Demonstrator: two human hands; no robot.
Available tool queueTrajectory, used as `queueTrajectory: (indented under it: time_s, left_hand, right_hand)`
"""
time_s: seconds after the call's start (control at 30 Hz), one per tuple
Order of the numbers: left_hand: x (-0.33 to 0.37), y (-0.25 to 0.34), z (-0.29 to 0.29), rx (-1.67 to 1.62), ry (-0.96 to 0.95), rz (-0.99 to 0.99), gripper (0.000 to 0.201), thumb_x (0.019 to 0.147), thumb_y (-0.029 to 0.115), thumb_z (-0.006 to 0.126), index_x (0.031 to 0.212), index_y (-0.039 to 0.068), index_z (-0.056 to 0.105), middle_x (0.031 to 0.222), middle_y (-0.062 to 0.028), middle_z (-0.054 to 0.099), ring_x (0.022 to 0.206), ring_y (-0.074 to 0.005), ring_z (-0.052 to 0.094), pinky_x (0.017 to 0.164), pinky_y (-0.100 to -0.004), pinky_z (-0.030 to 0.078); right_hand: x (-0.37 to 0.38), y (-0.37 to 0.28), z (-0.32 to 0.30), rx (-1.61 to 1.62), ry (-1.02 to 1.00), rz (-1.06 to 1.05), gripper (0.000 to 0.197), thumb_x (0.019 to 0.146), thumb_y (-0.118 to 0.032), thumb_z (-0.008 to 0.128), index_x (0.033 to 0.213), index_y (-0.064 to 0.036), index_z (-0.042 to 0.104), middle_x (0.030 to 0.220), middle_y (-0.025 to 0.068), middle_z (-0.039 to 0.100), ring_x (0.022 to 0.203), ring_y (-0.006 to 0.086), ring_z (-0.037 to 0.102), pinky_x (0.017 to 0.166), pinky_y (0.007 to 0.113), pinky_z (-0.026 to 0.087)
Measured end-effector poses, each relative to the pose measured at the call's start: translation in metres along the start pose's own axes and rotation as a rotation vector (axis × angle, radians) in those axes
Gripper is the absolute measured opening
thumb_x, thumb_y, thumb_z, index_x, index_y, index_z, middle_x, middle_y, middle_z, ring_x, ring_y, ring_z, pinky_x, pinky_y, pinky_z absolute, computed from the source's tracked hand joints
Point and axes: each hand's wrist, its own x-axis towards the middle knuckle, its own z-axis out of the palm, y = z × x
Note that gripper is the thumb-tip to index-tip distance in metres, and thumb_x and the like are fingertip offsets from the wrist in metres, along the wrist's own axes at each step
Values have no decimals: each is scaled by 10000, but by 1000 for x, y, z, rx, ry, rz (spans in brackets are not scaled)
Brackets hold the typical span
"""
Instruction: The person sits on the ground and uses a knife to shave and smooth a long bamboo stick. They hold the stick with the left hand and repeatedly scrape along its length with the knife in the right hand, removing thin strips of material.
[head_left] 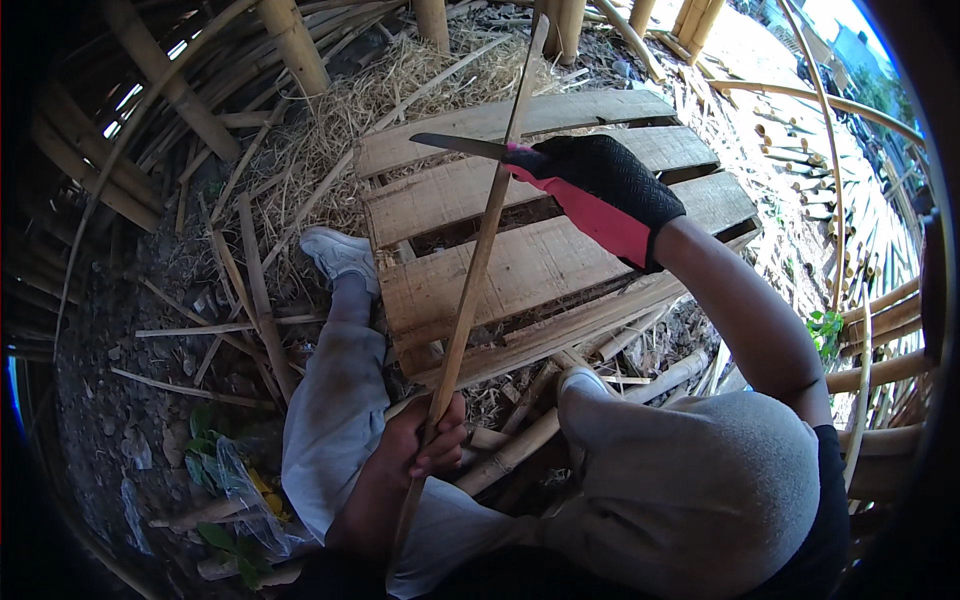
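The step in hand looks like working a bamboo strip [478, 265] with a knife [455, 144], probably paring or smoothing it. The strip slants above the wooden pallet [520, 275], its upper end reaching past the pallet's far edge and its lower end over the person's lap, on the pallet's near side; whether it touches the slats I cannot tell. The bare left hand [447, 447], just off the pallet's near edge, is closed around the strip, fingers wrapped over it. The gloved right hand [605, 190], over the pallet's far half, is curled round the knife's handle, which the glove hides; the blade crosses the strip and points out to the left above the far slats. Whether its edge bites is too small to tell. The next move seems to call for a firm left grip, a shallow, even blade angle and fingers kept out of its path.
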Motion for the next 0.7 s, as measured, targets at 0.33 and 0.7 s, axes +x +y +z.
queueTrajectory:
  time_s: [0.33,0.7]
  left_hand:
    - [0,0,1,3,2,13,378,1075,312,289,810,82,430,454,2,379,281,-70,312,306,-198,255]
    - [0,-3,2,-29,46,24,376,1077,305,280,822,78,437,440,-2,378,273,-78,318,289,-211,253]
  right_hand:
    - [21,6,3,-90,46,-171,339,982,-314,569,1113,-28,694,792,117,651,629,204,586,661,364,498]
    - [21,13,22,-293,61,-253,318,1022,-327,479,1177,-161,703,856,172,688,805,297,688,740,390,534]
